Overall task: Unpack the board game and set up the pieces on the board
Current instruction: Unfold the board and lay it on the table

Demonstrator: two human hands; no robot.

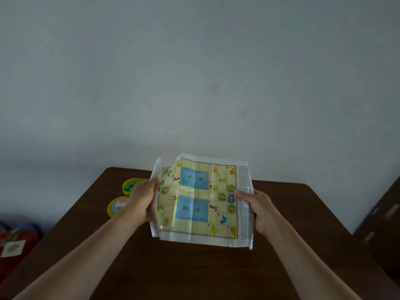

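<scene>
**Paper board held open above the table**

Above the dark wooden table (pixel 194 273), both hands hold a thin paper game board (pixel 201 202) spread between them, tilted toward the camera and clear of the tabletop. The left hand (pixel 140 202) is closed on the sheet's left margin, where the paper curls back on itself; the right hand (pixel 257 211) pinches the right margin, thumb lying over the column of small printed text.

The sheet shows fold creases and a slight sheen, a grid of pale yellow squares with two blue patches at its middle and small animal figures at either end. It looks very light and limp — likely to sag, spring back along its creases, or tear if pulled hard. Holding it by opposite margins, as now, seems the safest grip; pressing the creases down once it lies flat would probably help.

Behind the left hand, two round yellow containers (pixel 116 207) sit on the table, partly hidden — the far one appears to hold something green, perhaps the pieces. No pieces are on the board yet.
</scene>
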